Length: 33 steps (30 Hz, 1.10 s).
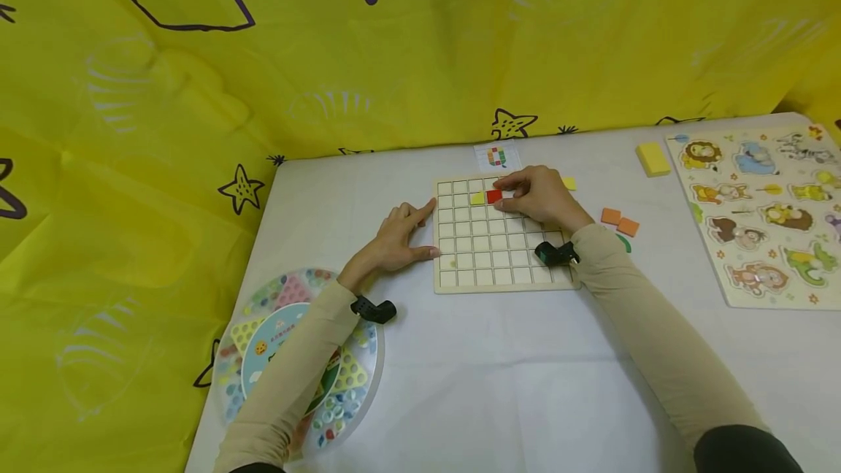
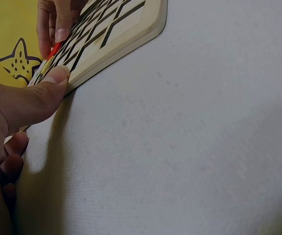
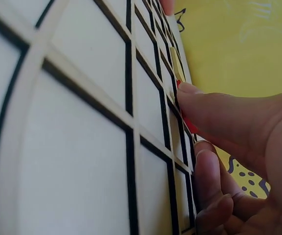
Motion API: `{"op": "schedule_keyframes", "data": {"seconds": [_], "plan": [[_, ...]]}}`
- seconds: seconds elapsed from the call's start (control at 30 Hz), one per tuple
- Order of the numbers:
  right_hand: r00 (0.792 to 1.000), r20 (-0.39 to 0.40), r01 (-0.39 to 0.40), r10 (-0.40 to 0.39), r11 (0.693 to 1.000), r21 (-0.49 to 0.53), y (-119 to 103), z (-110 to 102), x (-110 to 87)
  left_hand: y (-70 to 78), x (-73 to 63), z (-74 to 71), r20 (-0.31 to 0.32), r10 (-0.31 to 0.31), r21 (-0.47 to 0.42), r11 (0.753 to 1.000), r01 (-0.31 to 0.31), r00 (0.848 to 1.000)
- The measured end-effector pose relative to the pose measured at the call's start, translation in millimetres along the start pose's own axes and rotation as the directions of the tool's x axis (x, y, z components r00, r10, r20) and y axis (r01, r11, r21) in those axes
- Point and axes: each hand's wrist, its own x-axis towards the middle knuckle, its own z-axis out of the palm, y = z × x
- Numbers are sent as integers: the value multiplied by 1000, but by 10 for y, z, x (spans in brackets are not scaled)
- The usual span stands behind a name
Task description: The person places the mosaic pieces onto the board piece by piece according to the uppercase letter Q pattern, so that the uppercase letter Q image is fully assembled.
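Observation:
A light wooden grid board (image 1: 463,246) lies flat on the white table. My right hand (image 1: 540,195) is over its upper part and pinches a red square tile (image 1: 494,197) between thumb and fingers. In the right wrist view the thumb covers much of the red tile (image 3: 189,124). Beside it, a yellow tile (image 1: 477,198) sits in a grid cell. My left hand (image 1: 394,237) is at the board's left edge, thumb and index finger spread apart and touching it. The left wrist view shows that thumb (image 2: 55,78) against the rim.
A small pattern card (image 1: 488,160) lies behind the board. To its right are orange tiles (image 1: 611,216), a green piece (image 1: 624,243), a yellow tile (image 1: 569,183) and a yellow block (image 1: 653,159). An animal puzzle board (image 1: 742,188) stands farther right. A round game board (image 1: 368,378) lies under the left forearm.

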Motion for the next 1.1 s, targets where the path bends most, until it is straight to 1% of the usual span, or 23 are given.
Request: {"op": "schedule_keyframes", "data": {"seconds": [0.2,0.4,0.57,0.8,0.9,0.97,1.1], "plan": [[1000,-5,28,-28,1000,-13,3,-8,-31,9,-6,8,-3,2,8,1000,-2,1000],[1000,-26,9,-9,1000,-11,-11,14,-40,16,-15,17,-4,8,7,1000,-8,1000],[999,-42,10,-11,1000,-12,-16,20,-39,14,-11,18,-4,6,9,1000,-6,1000],[999,-50,7,-6,1000,19,-8,8,-57,33,-14,12,-1,3,15,1000,-2,1000],[998,-68,13,-10,999,40,17,-33,-79,34,-14,11,2,-4,15,1000,4,1000],[996,-85,-2,7,999,50,43,-87,-98,32,-12,9,5,-8,17,1000,8,1000],[990,-130,-47,50,998,29,123,-247,-140,27,-11,-1,5,-12,16,1000,12,1000]]}}
